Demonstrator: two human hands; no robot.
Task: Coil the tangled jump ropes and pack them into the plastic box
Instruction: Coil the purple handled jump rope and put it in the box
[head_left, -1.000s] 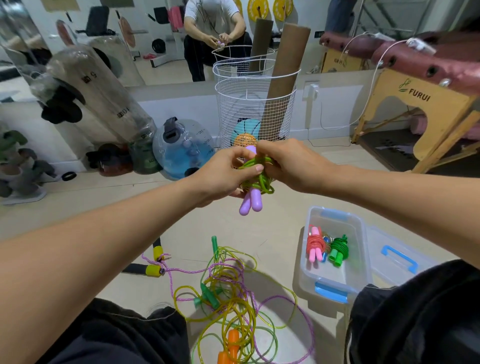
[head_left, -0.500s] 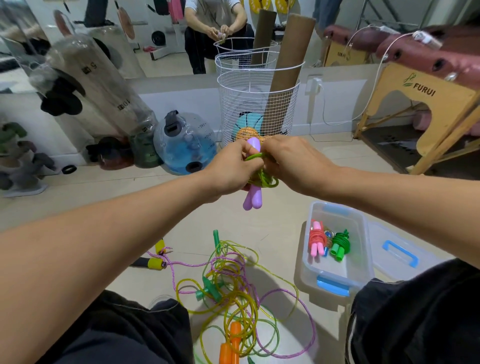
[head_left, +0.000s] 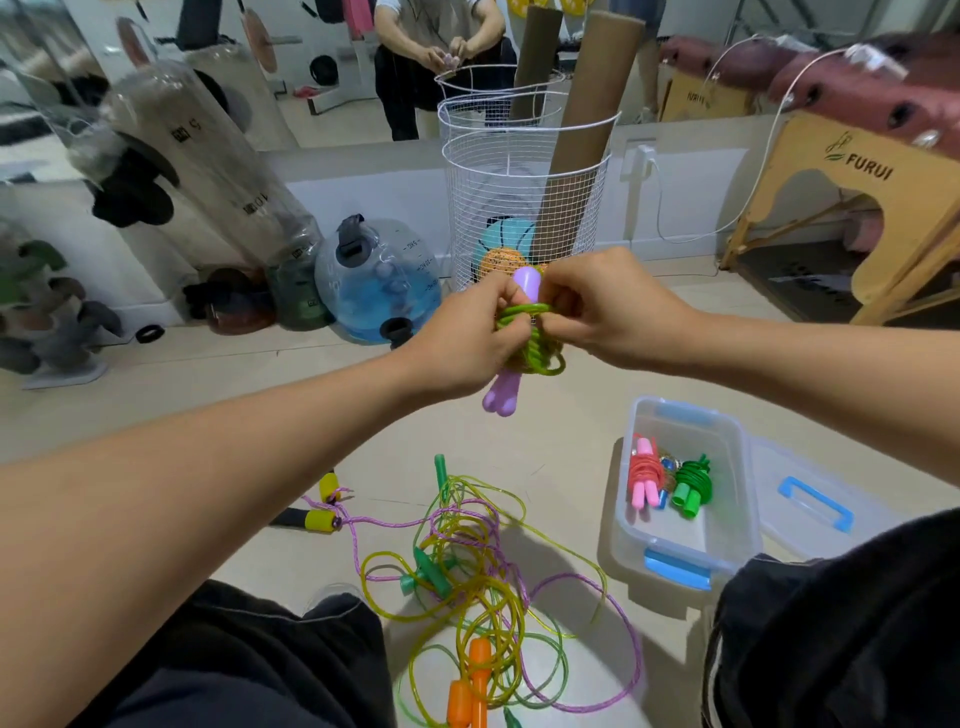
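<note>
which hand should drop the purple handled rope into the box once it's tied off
Probably the right hand. The open box sits on the floor on that side, below that arm, and that hand already pinches the green cord on the rope bundle. The left hand would have to cross over.

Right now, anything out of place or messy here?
Yes: a tangle of ropes sprawls on the floor, uncoiled. The box holds two coiled ropes only; its lid lies beside it. Both hands, left hand and right hand, grip a green-corded rope.
</note>
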